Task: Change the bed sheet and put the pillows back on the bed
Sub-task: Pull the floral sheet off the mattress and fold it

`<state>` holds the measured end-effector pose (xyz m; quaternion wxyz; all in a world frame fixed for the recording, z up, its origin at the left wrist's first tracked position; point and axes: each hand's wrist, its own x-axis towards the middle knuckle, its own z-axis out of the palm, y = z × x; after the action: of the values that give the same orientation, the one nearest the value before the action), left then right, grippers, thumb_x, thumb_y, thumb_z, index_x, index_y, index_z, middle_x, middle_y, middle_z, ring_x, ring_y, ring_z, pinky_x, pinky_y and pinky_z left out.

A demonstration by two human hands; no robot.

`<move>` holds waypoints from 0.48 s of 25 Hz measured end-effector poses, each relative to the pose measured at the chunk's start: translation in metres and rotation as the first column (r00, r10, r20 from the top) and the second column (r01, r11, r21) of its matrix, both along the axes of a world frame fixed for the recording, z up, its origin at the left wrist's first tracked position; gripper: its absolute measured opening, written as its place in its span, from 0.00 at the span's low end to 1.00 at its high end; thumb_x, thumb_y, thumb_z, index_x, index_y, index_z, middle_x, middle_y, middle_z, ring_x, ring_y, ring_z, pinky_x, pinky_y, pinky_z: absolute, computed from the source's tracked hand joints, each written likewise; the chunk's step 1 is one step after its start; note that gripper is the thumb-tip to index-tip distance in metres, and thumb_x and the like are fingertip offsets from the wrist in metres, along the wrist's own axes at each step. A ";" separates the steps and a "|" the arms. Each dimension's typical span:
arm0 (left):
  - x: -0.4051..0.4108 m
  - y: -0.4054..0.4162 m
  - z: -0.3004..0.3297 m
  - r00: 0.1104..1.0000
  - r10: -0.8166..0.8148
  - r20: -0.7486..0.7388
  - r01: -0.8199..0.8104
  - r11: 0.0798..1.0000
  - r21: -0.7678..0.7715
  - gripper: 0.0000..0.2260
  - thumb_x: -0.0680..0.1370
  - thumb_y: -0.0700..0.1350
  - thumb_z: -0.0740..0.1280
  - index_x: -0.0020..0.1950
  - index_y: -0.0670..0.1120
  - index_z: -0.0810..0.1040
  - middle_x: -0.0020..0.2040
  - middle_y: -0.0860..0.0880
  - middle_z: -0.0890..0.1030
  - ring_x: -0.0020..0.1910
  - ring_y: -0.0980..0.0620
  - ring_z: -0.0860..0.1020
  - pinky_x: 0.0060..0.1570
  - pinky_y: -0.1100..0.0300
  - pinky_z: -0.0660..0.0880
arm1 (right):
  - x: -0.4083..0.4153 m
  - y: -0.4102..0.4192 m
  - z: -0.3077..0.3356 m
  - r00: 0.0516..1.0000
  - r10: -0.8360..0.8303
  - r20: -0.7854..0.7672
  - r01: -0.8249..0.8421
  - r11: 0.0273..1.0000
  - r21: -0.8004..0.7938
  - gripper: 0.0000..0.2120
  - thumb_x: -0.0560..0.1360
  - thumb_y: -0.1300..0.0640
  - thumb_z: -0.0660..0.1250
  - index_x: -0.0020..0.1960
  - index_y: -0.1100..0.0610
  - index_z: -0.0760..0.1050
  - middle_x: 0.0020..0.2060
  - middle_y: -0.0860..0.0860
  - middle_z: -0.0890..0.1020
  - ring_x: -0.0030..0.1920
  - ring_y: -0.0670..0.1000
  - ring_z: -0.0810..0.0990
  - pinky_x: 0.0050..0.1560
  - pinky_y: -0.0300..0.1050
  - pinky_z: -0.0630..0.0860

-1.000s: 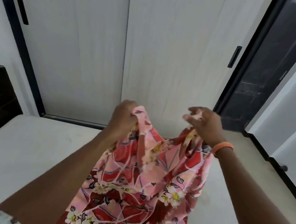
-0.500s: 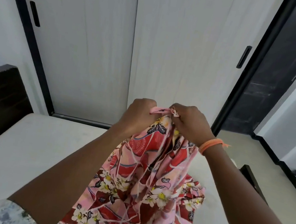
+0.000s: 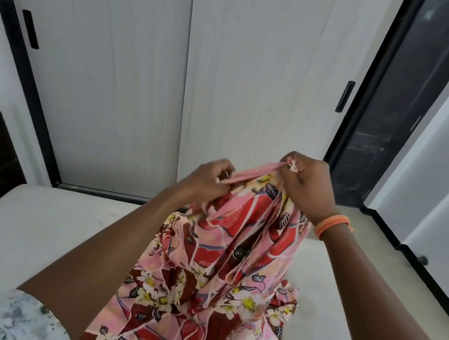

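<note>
Bed sheet (image 3: 226, 261): floral pink-red, bunched, lifted at centre, lower folds resting on bare mattress (image 3: 31, 227) | left hand (image 3: 207, 179): pinching top hem at 11 o'clock | right hand (image 3: 309, 186): gripping hem corner at 1 o'clock | orange wristband (image 3: 330, 226): right wrist | wardrobe doors (image 3: 174, 73): 12 o'clock.

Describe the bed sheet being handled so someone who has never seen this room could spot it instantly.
Start at the bare white mattress in front of the pale sliding wardrobe doors. Above its middle, the left hand and right hand pinch a bunched floral bed sheet by its top edge. It is the only patterned cloth: pink and red with white, yellow-centred flowers.
</note>
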<state>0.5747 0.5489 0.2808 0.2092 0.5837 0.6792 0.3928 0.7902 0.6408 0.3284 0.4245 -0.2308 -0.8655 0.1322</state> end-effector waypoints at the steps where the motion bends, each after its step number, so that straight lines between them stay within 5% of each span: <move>1: 0.002 -0.001 -0.009 0.997 -0.078 -0.025 0.075 0.992 -0.101 0.13 0.74 0.37 0.69 0.47 0.56 0.74 0.44 0.50 0.82 0.38 0.50 0.83 0.33 0.62 0.78 | 0.006 0.005 0.002 0.998 -0.026 -0.048 0.025 1.000 -0.011 0.09 0.74 0.57 0.61 0.40 0.59 0.77 0.28 0.56 0.79 0.28 0.57 0.76 0.29 0.54 0.74; 4: 0.020 -0.008 -0.046 0.995 -0.104 0.005 0.103 0.965 -0.241 0.07 0.76 0.37 0.64 0.52 0.44 0.77 0.39 0.43 0.83 0.31 0.48 0.84 0.29 0.56 0.81 | 0.019 0.020 0.006 0.984 -0.104 -0.144 0.097 0.994 -0.049 0.09 0.74 0.62 0.61 0.40 0.61 0.78 0.31 0.57 0.80 0.30 0.60 0.78 0.31 0.55 0.76; 7: 0.036 -0.003 -0.070 0.910 0.150 -0.387 -0.160 0.987 0.005 0.04 0.77 0.43 0.66 0.46 0.44 0.80 0.33 0.52 0.79 0.30 0.50 0.79 0.25 0.65 0.68 | 0.028 0.027 -0.001 0.986 -0.153 -0.070 0.151 0.988 -0.042 0.09 0.75 0.60 0.61 0.43 0.61 0.79 0.33 0.56 0.81 0.33 0.58 0.80 0.34 0.56 0.78; 8: 0.030 -0.002 -0.070 0.863 0.285 -0.416 -0.263 0.958 0.111 0.04 0.76 0.44 0.68 0.43 0.45 0.80 0.31 0.54 0.76 0.31 0.51 0.78 0.25 0.66 0.64 | 0.033 0.030 -0.003 0.982 -0.185 -0.043 0.184 0.982 -0.042 0.08 0.76 0.59 0.62 0.43 0.60 0.79 0.33 0.56 0.81 0.33 0.57 0.81 0.35 0.56 0.79; 12: -0.032 -0.007 -0.042 0.706 0.678 -0.206 -0.668 0.734 0.125 0.07 0.75 0.44 0.66 0.40 0.45 0.81 0.33 0.48 0.80 0.38 0.45 0.80 0.41 0.54 0.78 | 0.060 0.046 -0.014 0.947 -0.320 0.007 0.320 0.947 -0.016 0.09 0.77 0.56 0.63 0.43 0.59 0.79 0.33 0.55 0.82 0.33 0.56 0.81 0.35 0.55 0.80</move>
<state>0.5425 0.5422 0.2389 -0.0430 0.3426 0.8567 0.3831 0.8500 0.6869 0.3148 0.4367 -0.3720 -0.8162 0.0686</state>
